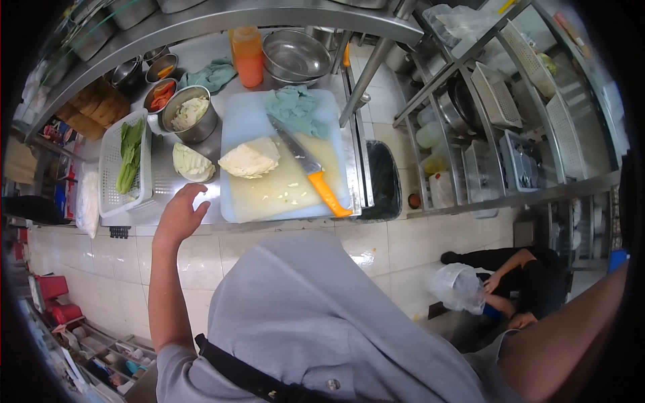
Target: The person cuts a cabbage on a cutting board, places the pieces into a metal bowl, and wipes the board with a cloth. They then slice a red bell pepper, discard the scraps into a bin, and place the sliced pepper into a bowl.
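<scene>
Left fingers (195, 195): spread loose and open, holding nothing, hovering at the near edge of the steel table (168, 178).
Left hand (180, 213): arm raised, palm just short of the pale green cabbage wedge (192, 162), apart from it.
Right hand: only the forearm shows at the lower right, well away from the table; I cannot tell how its fingers stand.
Cabbage: the wedge sits on the table between the white slotted plastic basket of leafy greens (114, 176) and the white plastic cutting board (255, 117); a larger cut cabbage chunk (250, 158) lies on the board.
Knife: orange-handled kitchen knife (310, 169) rests on the board, blade towards the crumpled teal cloth (295, 109), untouched.
Doing it well: I'd judge a wide grip over the wedge's rounded back best, so loose leaves stay together.
Beyond: a round steel bowl of shredded cabbage (189, 113) stands behind the wedge.
</scene>
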